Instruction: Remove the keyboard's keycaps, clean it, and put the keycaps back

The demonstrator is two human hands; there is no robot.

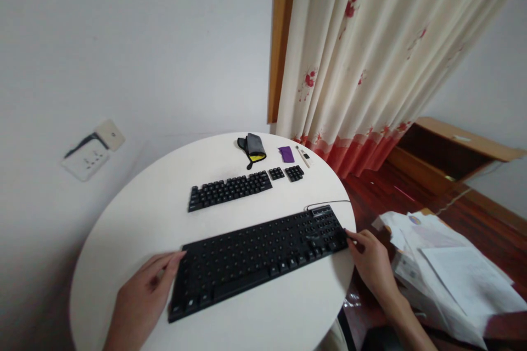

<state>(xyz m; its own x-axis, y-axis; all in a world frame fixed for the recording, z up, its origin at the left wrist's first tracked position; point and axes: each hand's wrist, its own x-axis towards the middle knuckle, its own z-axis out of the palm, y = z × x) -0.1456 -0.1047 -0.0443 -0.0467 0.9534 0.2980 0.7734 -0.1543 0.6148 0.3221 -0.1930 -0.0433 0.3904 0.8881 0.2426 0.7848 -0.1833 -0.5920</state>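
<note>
A black keyboard (255, 255) lies on the white round table (123, 225), most of its keycaps off so the small key stems show. A few caps remain along its front row. My left hand (142, 296) has thumb and fingers closed at the keyboard's left edge, near the back corner. At the right edge, my right hand (368, 258) pinches the side of the keyboard. Behind it, loose black keycaps stand in keyboard order: a large main block (230, 191), a small block (276, 174) and a number-pad block (294, 173).
At the table's back lie a grey and yellow folded cloth (255, 145), a purple cloth (286, 154) and a thin light brush-like tool (303, 157). The keyboard's cable (329, 201) runs off the right edge. Papers and bags (453, 269) are piled at the right.
</note>
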